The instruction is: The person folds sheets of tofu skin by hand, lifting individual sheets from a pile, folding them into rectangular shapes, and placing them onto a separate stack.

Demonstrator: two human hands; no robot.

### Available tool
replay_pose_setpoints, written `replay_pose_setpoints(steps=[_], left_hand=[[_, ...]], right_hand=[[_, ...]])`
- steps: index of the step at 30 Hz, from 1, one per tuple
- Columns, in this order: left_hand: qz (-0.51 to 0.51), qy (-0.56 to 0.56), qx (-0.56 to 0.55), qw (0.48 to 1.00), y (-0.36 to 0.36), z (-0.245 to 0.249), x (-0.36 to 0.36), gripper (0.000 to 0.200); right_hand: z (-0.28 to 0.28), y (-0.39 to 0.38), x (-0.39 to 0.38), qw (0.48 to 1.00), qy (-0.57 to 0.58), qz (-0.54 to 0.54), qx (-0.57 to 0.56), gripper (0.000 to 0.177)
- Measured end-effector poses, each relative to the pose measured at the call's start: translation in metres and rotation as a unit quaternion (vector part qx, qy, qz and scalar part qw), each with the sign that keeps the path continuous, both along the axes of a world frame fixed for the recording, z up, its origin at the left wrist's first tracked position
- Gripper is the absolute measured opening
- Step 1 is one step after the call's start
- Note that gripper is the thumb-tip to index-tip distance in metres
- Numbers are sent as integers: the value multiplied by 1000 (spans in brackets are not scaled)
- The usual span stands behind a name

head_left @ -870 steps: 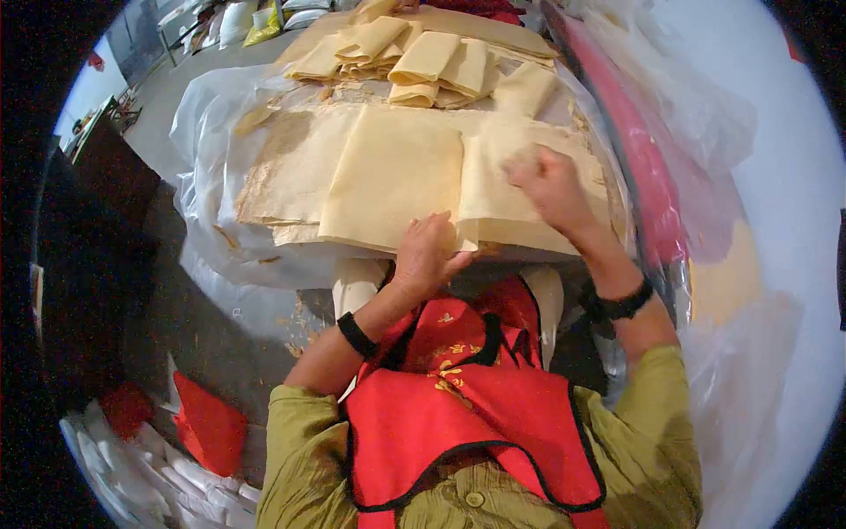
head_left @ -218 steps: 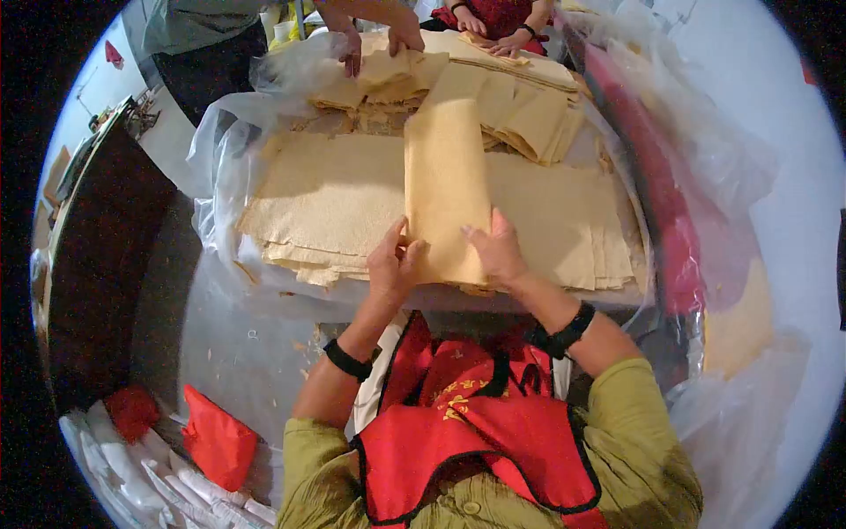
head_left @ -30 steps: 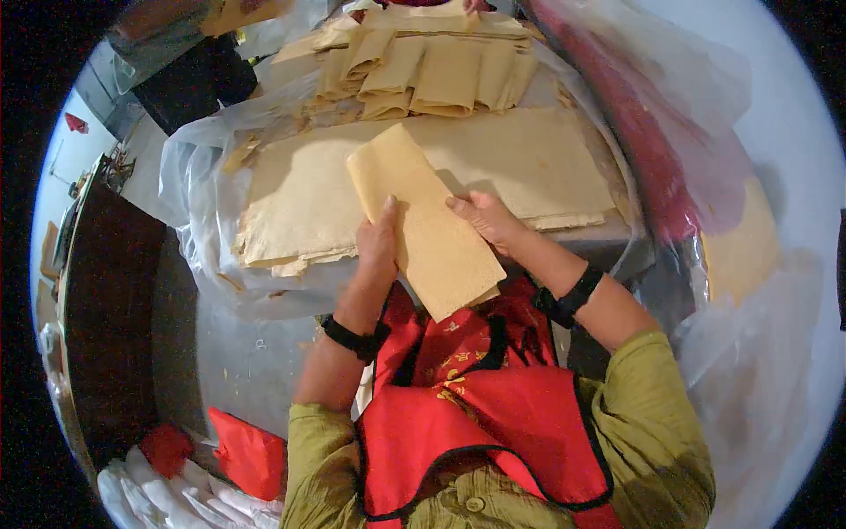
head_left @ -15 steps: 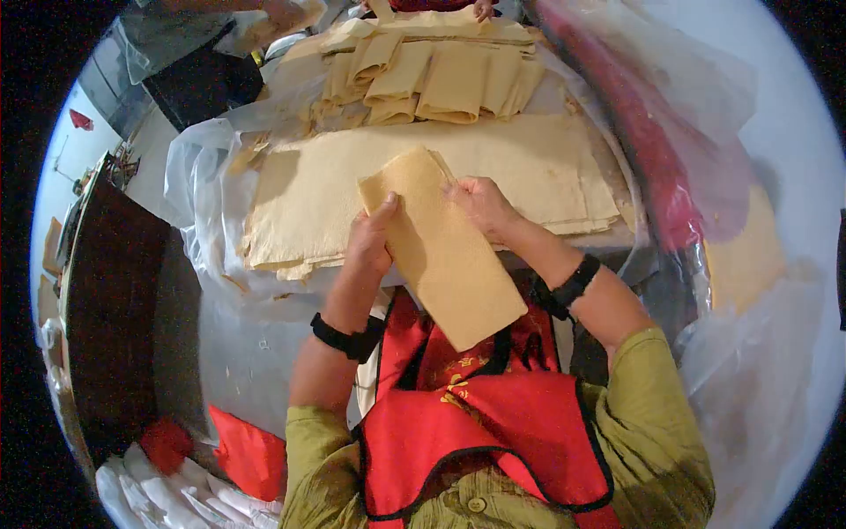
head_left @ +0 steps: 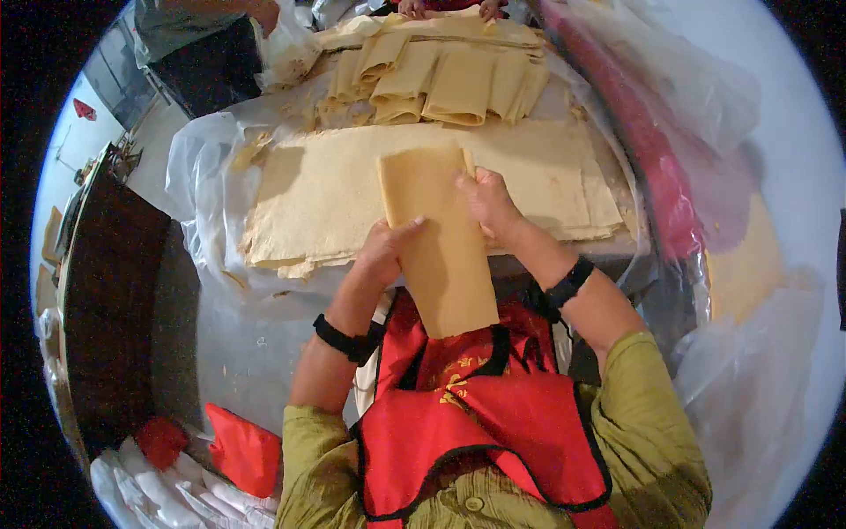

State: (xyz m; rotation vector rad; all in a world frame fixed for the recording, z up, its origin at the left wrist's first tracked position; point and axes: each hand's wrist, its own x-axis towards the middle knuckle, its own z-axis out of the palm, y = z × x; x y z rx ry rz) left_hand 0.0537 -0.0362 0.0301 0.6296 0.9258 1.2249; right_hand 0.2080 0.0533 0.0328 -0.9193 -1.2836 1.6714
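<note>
A folded yellow sheet [head_left: 441, 238], thin and slightly textured, is held up in front of my red apron, its long side running towards me. My left hand [head_left: 388, 249] grips its left edge, the thumb lying across the top face. On the other side my right hand [head_left: 489, 203] pinches the upper right edge, where a narrow fold shows. Below and behind the hands lies a flat stack of large pale-yellow sheets [head_left: 326, 194]. The fingers under the held sheet are hidden.
Several folded yellow sheets [head_left: 458, 84] lie in a row past the stack. Clear plastic [head_left: 207, 167] hangs over the table's left edge. At the far end are another person's hands [head_left: 492, 9]; another person stands far left. Pink plastic [head_left: 652, 167] runs along the right.
The folded sheet has turned from a slant to nearly upright and its near end has swung left. My left hand has slid slightly right and down along it.
</note>
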Motion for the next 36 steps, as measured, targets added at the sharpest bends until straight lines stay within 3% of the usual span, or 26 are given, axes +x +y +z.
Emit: replay_pose_setpoints(steps=[1,4,7,10,13,16,19,22,26,30,33,36], left_hand=[[6,15,-13,1000,-2,4,0,28],[36,-2,5,999,7,-10,-11,27],[58,-20,15,998,16,-9,-25,26],[75,-13,6,997,16,-8,-32,22],[84,-31,9,996,23,-21,-38,20],[99,-64,8,993,32,-26,-41,22],[98,-53,12,994,38,-25,-38,25],[111,-54,8,992,47,-27,-43,27],[68,-114,60,989,55,-23,-50,28],[88,-47,42,994,30,10,-50,32],[126,34,30,991,10,3,-64,33],[182,111,13,977,-26,-11,-83,30]], right_hand=[[-5,3,0,1000,16,-7,-3,23],[-3,-7,7,994,-9,103,-42,23],[-25,-27,12,981,-84,169,-45,27],[-21,-50,20,962,-80,209,-158,33],[-56,-62,23,982,3,182,-47,30],[-65,-52,27,980,-74,184,5,33],[-59,-39,31,942,-270,196,24,33],[-23,-49,41,951,-200,232,-42,36],[18,-42,40,967,-205,150,-6,31],[42,38,23,969,-210,-40,123,22],[62,112,25,998,-16,45,47,31],[51,103,21,1000,-4,-22,21,34]])
